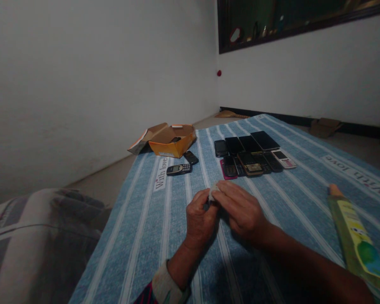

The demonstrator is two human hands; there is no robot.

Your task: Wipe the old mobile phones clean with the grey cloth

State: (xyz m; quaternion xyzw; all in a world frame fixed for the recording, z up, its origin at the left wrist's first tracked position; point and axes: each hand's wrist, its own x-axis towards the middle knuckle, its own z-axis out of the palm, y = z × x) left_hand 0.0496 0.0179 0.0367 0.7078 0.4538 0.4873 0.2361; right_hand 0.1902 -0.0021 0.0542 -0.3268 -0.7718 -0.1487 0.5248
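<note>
Above the striped blue cloth (174,215), both of my hands meet near the middle of the view. My right hand (242,209) is closed, with a small whitish piece of cloth or tissue (213,192) pinched at its fingertips. My left hand (200,221) is curled against it, gripping something mostly hidden by the fingers. Beyond the hands, an old keypad phone (179,169) and a dark phone (191,157) lie near an open orange box (169,149). Farther right lie several black phones (265,140) and several keypad phones (250,164), grouped in two rows, some overlapping.
A bottle of yellow-green liquid (351,236) lies at the right. A fabric-covered seat or bundle (34,245) is at the lower left. White walls (107,76) stand behind, with a dark-framed window (291,25) at the upper right.
</note>
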